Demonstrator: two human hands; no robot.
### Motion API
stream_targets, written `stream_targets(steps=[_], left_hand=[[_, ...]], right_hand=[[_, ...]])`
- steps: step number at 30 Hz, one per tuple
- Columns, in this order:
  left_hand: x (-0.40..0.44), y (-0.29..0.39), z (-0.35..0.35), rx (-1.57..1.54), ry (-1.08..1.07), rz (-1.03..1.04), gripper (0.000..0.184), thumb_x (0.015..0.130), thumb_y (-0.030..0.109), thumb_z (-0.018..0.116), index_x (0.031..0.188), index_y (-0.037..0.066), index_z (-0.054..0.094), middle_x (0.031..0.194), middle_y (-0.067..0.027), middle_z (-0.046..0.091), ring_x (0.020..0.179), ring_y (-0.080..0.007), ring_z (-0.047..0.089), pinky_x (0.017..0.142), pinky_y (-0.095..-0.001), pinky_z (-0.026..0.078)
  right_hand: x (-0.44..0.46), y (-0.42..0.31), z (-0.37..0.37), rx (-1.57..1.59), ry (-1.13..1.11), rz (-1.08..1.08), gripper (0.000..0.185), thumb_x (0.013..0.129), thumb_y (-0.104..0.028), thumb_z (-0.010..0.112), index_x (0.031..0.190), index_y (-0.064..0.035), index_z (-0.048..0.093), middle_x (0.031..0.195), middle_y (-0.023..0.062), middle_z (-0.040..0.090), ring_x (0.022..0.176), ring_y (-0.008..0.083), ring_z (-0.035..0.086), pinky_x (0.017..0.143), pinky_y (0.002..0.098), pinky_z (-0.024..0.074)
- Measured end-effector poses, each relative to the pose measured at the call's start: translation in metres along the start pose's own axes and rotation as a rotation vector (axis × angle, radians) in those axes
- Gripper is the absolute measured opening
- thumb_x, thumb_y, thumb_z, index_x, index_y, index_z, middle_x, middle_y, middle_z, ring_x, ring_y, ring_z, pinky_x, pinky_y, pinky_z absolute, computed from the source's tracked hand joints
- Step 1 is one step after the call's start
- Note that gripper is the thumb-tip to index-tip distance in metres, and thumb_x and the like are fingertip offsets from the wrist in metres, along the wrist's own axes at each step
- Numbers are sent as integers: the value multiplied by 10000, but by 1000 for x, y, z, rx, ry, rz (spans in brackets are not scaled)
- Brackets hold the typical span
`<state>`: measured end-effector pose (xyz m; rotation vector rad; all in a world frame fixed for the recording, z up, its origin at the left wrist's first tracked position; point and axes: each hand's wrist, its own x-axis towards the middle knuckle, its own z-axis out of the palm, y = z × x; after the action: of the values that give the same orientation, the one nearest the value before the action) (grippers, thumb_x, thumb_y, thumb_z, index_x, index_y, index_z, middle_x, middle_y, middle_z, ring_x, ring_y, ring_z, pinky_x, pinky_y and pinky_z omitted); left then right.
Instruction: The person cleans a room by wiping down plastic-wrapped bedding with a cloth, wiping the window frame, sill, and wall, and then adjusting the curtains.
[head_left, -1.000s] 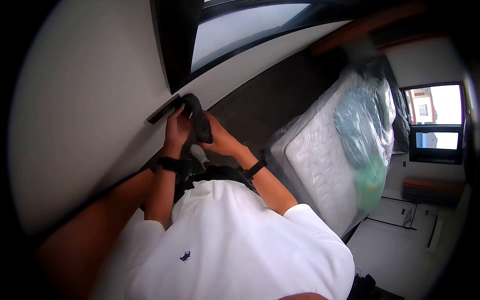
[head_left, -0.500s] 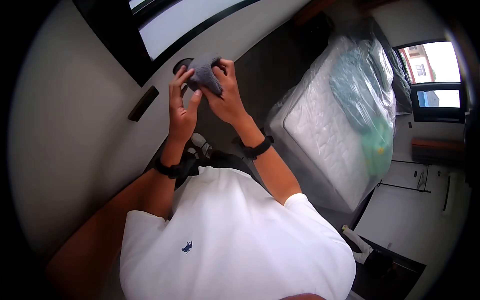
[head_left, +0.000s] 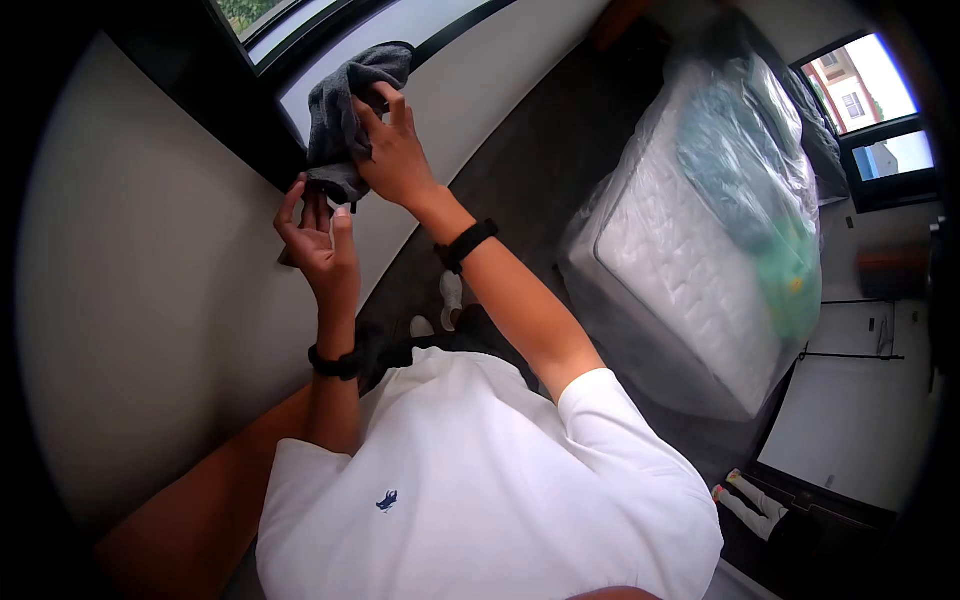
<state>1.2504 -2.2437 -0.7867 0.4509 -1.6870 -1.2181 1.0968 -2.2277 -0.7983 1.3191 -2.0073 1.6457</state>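
A grey cloth (head_left: 345,105) hangs bunched in front of the black window frame (head_left: 215,100). My right hand (head_left: 395,155) is closed on it, with fingers bent into its folds. Just below, my left hand (head_left: 325,250) is palm up, its fingers curled and its thumb raised near the cloth's lower end. Between thumb and fingers a small dark and white piece (head_left: 338,204) shows; the cloth covers most of it, and I cannot make out what it is. Both wrists wear black bands.
A mattress (head_left: 680,270) in clear plastic stands to the right, with green and teal bundles under the wrap. A white wall (head_left: 130,250) runs along the left. Another person's legs (head_left: 755,505) show at the lower right, near a white panel (head_left: 830,420).
Both hands have moved up and left toward the window frame. The grey cloth, earlier bunched against a dark round thing between my hands, now hangs looser, and my left hand has dropped below my right.
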Motion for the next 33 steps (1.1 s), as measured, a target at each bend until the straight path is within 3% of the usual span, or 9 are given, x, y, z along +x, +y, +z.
stream_targets(steps=[3, 5, 7, 9, 10, 15, 18, 24, 33], left_hand=[[6, -15, 12, 174, -129, 25, 547, 889, 15, 627, 1349, 24, 333, 1400, -202, 382, 1318, -302, 450, 1113, -410, 392], [-10, -26, 25, 23, 91, -240, 535, 901, 15, 626, 1355, 53, 345, 1379, -165, 396, 1295, -281, 477, 1101, -370, 423], [-12, -44, 32, -66, 148, -281, 535, 910, 54, 656, 1344, 49, 344, 1362, -120, 404, 1279, -268, 487, 1055, -392, 464], [-8, -19, 38, -182, 33, -760, 579, 918, 114, 691, 1360, 39, 323, 1354, -99, 436, 1277, -262, 493, 1009, -420, 499], [-4, -35, 30, -287, -207, -821, 599, 927, 160, 698, 1354, 41, 296, 1356, -120, 432, 1122, -287, 601, 896, -466, 554], [1, -28, 39, -194, -332, -858, 627, 974, 239, 637, 1466, 20, 316, 1369, -111, 522, 1117, -238, 636, 847, -410, 571], [23, -56, 18, -79, -257, -513, 549, 992, 279, 606, 1440, 36, 401, 1385, -94, 525, 1193, -201, 597, 937, -363, 525], [75, -61, 40, -386, -187, -637, 541, 996, 287, 596, 1438, 41, 405, 1381, -89, 528, 1206, -195, 586, 954, -358, 512], [119, -74, 115, -609, -209, -787, 528, 1002, 298, 580, 1436, 49, 412, 1377, -81, 533, 1224, -186, 570, 980, -351, 493]], right_hand=[[15, 11, -16, -48, -85, 38, 600, 760, -21, 658, 1334, -142, 536, 1387, 185, 381, 1177, 457, 494, 992, 492, 480], [14, 4, -28, -33, -198, 10, 608, 757, 2, 630, 1340, -141, 533, 1402, 195, 378, 1178, 460, 517, 972, 491, 499], [21, -11, -46, -18, -411, -36, 638, 742, 48, 562, 1355, -124, 523, 1449, 237, 365, 1128, 460, 598, 890, 489, 555], [35, -30, -57, -60, -584, 49, 638, 750, 35, 571, 1372, -92, 507, 1478, 261, 350, 1059, 446, 636, 861, 483, 566], [32, -30, -53, -66, -592, 50, 638, 750, 35, 571, 1372, -92, 507, 1478, 261, 350, 1059, 446, 636, 861, 483, 566], [41, -62, -32, -243, -654, -25, 788, 702, 34, 639, 1445, -20, 381, 1529, 317, 266, 1022, 460, 647, 844, 473, 568], [49, -66, -19, -312, -647, -74, 741, 738, -11, 641, 1432, 42, 388, 1540, 352, 252, 956, 432, 680, 791, 452, 582], [92, -60, -15, -442, -583, -133, 670, 724, -67, 641, 1348, 113, 477, 1414, 399, 430, 840, 356, 723, 737, 413, 594], [159, 11, -38, -401, -553, 64, 725, 701, -38, 673, 1370, 111, 437, 1490, 370, 341, 890, 419, 702, 808, 455, 588]])
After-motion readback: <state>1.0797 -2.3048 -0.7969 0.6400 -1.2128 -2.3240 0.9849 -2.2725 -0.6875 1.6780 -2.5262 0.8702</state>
